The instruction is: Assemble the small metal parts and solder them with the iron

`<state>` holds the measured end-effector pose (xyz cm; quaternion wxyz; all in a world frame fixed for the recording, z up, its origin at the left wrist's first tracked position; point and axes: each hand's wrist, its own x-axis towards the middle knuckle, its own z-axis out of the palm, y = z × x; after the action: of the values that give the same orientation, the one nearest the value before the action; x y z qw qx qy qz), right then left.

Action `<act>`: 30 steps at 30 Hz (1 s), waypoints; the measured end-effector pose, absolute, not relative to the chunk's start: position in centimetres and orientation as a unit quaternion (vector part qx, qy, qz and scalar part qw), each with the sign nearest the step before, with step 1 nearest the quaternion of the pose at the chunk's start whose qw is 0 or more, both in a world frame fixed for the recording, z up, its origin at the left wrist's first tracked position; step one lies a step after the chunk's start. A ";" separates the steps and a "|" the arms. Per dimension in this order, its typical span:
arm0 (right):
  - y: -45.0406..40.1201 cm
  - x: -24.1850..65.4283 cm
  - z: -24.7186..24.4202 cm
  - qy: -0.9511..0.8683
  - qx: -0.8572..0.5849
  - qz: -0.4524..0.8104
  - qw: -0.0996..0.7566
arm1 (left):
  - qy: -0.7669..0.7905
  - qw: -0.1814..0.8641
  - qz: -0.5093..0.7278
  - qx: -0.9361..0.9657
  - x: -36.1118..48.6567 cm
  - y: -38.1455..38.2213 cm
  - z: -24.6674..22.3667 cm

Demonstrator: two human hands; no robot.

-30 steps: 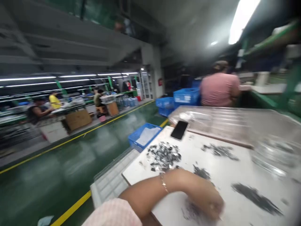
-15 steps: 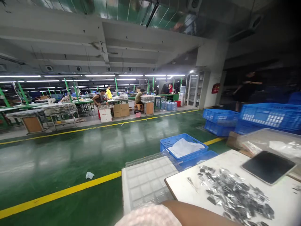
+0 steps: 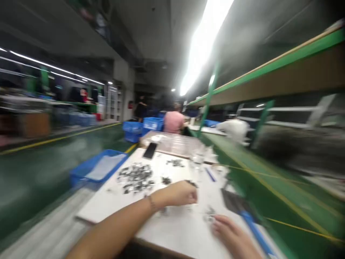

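Note:
My left hand (image 3: 183, 193) reaches across the white tabletop (image 3: 172, 233) with its fingers curled in. What they hold, if anything, is hidden. Just behind it lies a little dark cluster of pieces (image 3: 166, 180). My right hand (image 3: 231, 232) is low at the right, blurred, its fingers stretched out towards a small scatter of shiny pieces (image 3: 209, 213) by the fingertips. Farther left spreads a large pile of small silvery-dark pieces (image 3: 137, 177). A smaller group of similar pieces (image 3: 175, 163) lies towards the back.
A dark phone or tablet (image 3: 150, 150) rests near the back. Behind it is a clear plastic tray (image 3: 180, 144). A blue crate (image 3: 78, 173) with white material stands left. Blue strips (image 3: 210, 175) lie right. Co-workers in pink (image 3: 174, 122) and white (image 3: 235, 129) are farther off.
The view has swung right, from the aisle to the worktable. Both my hands now show over the tabletop; before, only part of an arm and sleeve did.

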<state>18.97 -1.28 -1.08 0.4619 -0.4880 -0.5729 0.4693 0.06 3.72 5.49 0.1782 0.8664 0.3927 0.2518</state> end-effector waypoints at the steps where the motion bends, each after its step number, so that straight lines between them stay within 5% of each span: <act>1: -1.1 20.0 -0.6 -0.566 -0.489 0.466 0.472 | 0.374 0.166 0.278 0.869 -0.1 3.9 4.8; 17: 2.5 21.2 -2.5 -0.526 -0.433 0.521 0.515 | 0.369 0.192 0.340 0.843 0.9 3.5 2.8; 30: 1.5 20.6 -1.3 -0.563 -0.457 0.487 0.486 | 0.317 0.546 0.427 0.647 1.7 3.8 1.6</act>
<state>20.63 1.54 -1.30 0.4865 -0.4569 -0.5632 0.4871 1.73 3.75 1.62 0.5462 0.6471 0.3169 0.4272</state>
